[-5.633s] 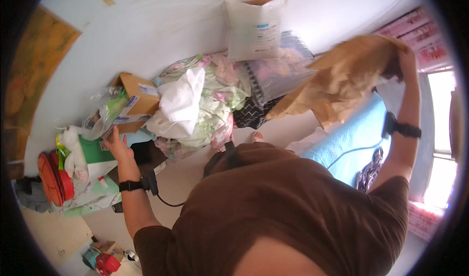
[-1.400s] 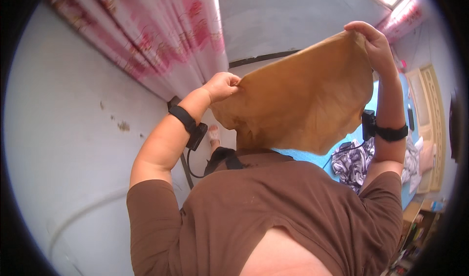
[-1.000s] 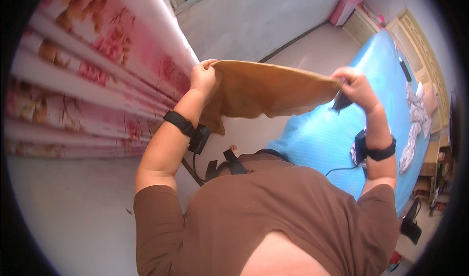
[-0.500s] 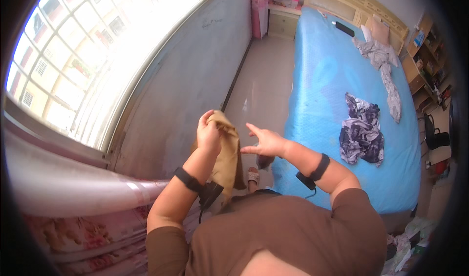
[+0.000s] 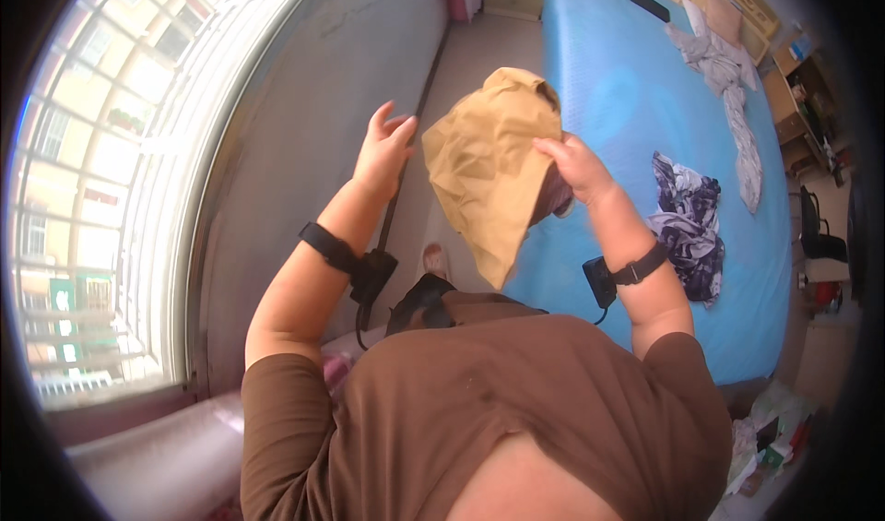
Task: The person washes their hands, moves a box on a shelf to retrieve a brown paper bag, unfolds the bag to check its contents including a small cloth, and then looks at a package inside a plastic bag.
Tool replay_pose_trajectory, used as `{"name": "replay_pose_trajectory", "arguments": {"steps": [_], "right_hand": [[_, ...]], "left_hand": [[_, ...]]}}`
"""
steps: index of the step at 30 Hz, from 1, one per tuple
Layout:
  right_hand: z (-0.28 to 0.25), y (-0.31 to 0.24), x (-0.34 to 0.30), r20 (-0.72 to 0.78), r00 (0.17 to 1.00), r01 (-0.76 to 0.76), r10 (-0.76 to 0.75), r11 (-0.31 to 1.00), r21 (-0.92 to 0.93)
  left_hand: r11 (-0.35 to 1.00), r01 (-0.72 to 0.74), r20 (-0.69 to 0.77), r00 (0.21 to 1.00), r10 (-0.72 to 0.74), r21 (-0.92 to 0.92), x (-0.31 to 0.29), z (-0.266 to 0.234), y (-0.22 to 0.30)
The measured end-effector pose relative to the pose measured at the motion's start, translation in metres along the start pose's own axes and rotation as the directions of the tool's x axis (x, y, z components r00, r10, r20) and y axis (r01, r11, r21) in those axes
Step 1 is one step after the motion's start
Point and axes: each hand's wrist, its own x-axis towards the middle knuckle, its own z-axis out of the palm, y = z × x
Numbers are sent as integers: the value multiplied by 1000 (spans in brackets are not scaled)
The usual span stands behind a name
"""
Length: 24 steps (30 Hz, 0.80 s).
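My right hand (image 5: pixel 579 169) is closed on a tan piece of cloth (image 5: pixel 489 152), pinching it at its right edge. The cloth hangs spread out in front of me, narrowing to a point at the bottom, its surface creased. A darker purplish-brown bit of fabric (image 5: pixel 556 195) shows just below that hand; whether it belongs to the same cloth I cannot tell. To the left of the cloth my left hand (image 5: pixel 383 152) is raised and holds nothing, its fingers apart and slightly bent. Both forearms wear black straps with small boxes.
A bed with a blue cover (image 5: pixel 608 69) runs along the right. On it lie a dark patterned garment (image 5: pixel 687 230), grey crumpled clothing (image 5: pixel 724 92) and a black case (image 5: pixel 647 5). A barred window (image 5: pixel 101 152) and grey wall (image 5: pixel 304 124) stand at left. Bags (image 5: pixel 774 429) lie lower right.
The tan cloth has passed from my left hand to my right and moved up and to the right, now spread wider. My left hand has let go. The view has shifted.
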Motion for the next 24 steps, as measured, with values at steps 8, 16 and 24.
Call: {"name": "replay_pose_trajectory", "arguments": {"steps": [8,16,24], "right_hand": [[-55,-44,105,-263,965,10,13,996,88],[-94,-149,238,-506,861,205,-42,941,271],[-140,-227,329,-361,931,213,-57,886,411]], "left_hand": [[915,-230,619,785,-27,331,128,36,-11],[724,-665,778,548,309,181,289,95,32],[763,-637,281,756,591,109,438,168,70]]}}
